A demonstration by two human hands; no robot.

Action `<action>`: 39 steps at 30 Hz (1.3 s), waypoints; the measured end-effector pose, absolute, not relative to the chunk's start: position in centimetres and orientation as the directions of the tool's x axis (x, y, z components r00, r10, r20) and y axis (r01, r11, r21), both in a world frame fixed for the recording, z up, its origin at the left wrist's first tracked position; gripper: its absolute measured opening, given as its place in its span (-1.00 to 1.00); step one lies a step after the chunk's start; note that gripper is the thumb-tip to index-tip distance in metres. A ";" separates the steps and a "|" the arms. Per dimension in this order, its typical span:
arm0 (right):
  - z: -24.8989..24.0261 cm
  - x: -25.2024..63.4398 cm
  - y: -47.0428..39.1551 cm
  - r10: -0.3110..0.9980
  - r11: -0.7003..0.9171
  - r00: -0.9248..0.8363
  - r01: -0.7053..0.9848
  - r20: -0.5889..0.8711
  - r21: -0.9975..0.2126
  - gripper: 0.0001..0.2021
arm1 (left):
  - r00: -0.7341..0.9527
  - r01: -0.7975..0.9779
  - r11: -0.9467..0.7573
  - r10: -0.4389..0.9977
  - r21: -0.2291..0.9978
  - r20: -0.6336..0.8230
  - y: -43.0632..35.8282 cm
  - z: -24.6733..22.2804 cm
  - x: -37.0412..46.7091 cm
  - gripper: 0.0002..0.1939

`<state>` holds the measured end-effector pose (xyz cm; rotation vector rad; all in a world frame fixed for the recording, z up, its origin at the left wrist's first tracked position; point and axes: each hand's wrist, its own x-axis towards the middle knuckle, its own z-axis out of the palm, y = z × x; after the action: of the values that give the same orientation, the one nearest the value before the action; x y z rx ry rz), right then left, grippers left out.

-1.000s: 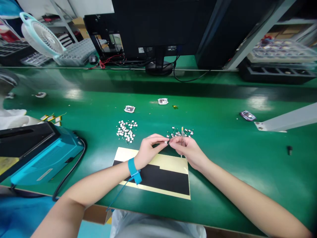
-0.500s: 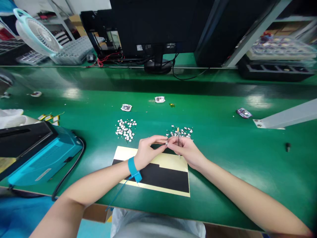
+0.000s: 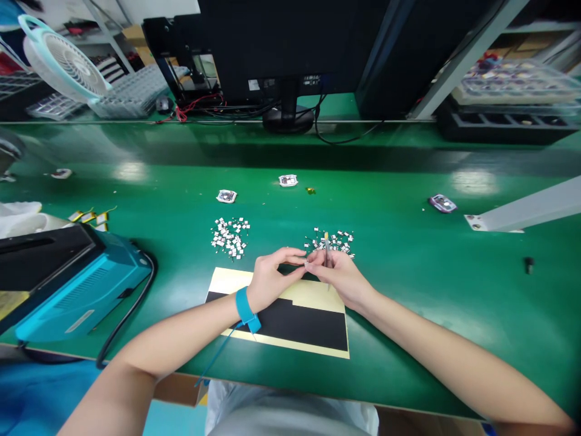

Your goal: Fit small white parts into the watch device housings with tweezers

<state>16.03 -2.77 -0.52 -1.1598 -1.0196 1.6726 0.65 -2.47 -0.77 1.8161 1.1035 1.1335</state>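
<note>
My left hand (image 3: 272,275), with a blue wrist strap (image 3: 246,310) on its wrist, pinches a tiny white part (image 3: 306,263) at its fingertips. My right hand (image 3: 342,275) meets it there, thumb and forefinger closed at the same part. Held upright across the right fingers is a slim grey tool with a yellowish end, apparently tweezers (image 3: 327,243). Below both hands lies a pale yellow sheet (image 3: 318,298) with black adhesive-looking strips (image 3: 313,327). One pile of small white parts with dark leads (image 3: 336,240) sits just beyond the right hand, another white pile (image 3: 230,237) beyond the left.
White-framed electronic pieces (image 3: 226,196) and a purple-edged one (image 3: 442,203) lie farther back. A teal machine (image 3: 86,290) with a black cable stands at left. A grey metal bracket (image 3: 526,209) juts in from the right. A monitor stand (image 3: 288,118) is behind.
Both hands stay together at nearly the same spot, with only slight finger movement around the small part. The view has shifted a little, moving the background slightly left and up.
</note>
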 end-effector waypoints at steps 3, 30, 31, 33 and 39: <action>-0.5 16.3 -2.7 0.922 -0.348 -0.246 -0.184 -0.300 -0.919 -0.70 | 0.254 0.201 -0.325 0.928 0.924 0.271 -2.4 -0.9 0.7 -0.78; 1.2 17.7 -3.9 0.873 0.465 -0.473 0.733 0.120 -0.496 -0.89 | 0.594 0.697 -0.628 0.776 0.347 0.212 2.0 -0.4 -1.7 -0.79; 1.2 17.1 -4.9 0.847 0.505 -0.523 0.740 0.093 -0.445 -0.83 | 0.589 0.720 -0.631 0.776 0.289 0.224 1.8 -0.7 -1.6 -0.77; 1.1 15.8 -6.5 0.806 0.566 -0.591 0.748 0.041 -0.346 -0.77 | 0.590 0.746 -0.635 0.770 0.200 0.244 1.6 -1.1 -1.5 -0.77; 0.4 13.9 -8.4 0.762 0.639 -0.647 0.758 -0.029 -0.129 -0.86 | 0.645 0.734 -0.673 0.732 0.088 0.218 1.4 -1.2 -1.4 -0.83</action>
<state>13.90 -8.43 0.40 -1.3067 -2.8188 0.2016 -1.36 1.45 -1.20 2.8574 1.2735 0.3732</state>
